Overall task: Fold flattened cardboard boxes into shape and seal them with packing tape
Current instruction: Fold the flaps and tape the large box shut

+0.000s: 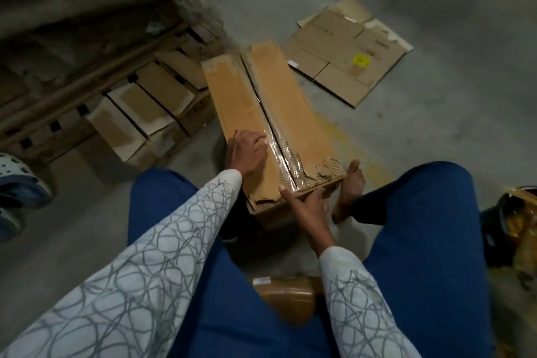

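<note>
A long folded cardboard box (238,102) stands on the floor between my knees, its two top flaps closed with a dark seam down the middle. Clear packing tape (280,151) covers the near part of that seam. My left hand (247,154) lies flat on the left flap, fingers touching the tape's edge. My right hand (305,206) is at the box's near edge, thumb pressing the tape end over the rim, fingers down the front side. A brown tape roll (286,296) lies between my thighs.
A flattened cardboard box (348,52) with a yellow label lies on the concrete floor at the back right. Several folded boxes (145,107) lean in a row at the left. A person's shoe (17,180) is at the left edge. My bare foot (353,183) rests beside the box.
</note>
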`<move>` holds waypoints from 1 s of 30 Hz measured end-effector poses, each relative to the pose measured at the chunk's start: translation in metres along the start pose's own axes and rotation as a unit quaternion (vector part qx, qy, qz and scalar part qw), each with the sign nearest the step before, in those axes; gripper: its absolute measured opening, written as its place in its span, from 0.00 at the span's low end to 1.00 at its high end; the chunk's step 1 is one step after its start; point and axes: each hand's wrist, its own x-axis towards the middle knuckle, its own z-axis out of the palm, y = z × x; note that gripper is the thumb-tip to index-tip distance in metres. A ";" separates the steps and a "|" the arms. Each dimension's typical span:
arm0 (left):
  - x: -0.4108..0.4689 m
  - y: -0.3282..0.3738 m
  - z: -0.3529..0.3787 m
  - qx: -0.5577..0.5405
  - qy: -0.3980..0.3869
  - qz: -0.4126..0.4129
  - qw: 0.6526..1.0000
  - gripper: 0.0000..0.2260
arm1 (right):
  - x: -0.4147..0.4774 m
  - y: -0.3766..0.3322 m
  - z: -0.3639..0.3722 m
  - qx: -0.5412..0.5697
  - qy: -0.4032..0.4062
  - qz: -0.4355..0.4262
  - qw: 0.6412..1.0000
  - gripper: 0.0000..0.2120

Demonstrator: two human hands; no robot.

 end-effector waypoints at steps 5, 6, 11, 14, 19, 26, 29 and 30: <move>0.071 -0.004 -0.011 0.030 -0.001 -0.010 0.999 0.15 | 0.002 -0.002 0.013 -0.064 0.052 0.016 0.997 0.61; 0.088 -0.006 -0.014 0.043 0.002 -0.014 0.999 0.16 | 0.004 -0.001 0.015 -0.066 0.060 0.019 0.996 0.61; 0.176 -0.034 -0.022 0.130 0.006 -0.016 0.991 0.19 | 0.020 0.007 0.027 -0.050 0.104 0.022 0.993 0.60; 0.229 -0.051 -0.035 0.149 0.008 -0.041 0.988 0.33 | 0.024 0.002 0.036 -0.064 0.153 0.025 0.986 0.60; 0.287 -0.057 -0.071 0.090 -0.105 -0.134 0.981 0.67 | 0.031 -0.016 0.036 -0.045 0.184 0.010 0.982 0.58; 0.268 -0.107 -0.080 -0.091 0.015 -0.244 0.965 0.55 | 0.126 -0.077 -0.055 -0.005 0.249 0.042 0.968 0.57; 0.215 -0.138 -0.083 -0.117 0.055 -0.269 0.954 0.53 | 0.162 -0.099 -0.100 -0.054 0.230 0.032 0.971 0.51; 0.194 -0.145 -0.081 -0.110 0.065 -0.283 0.951 0.53 | 0.170 -0.106 -0.112 -0.076 0.215 0.023 0.973 0.50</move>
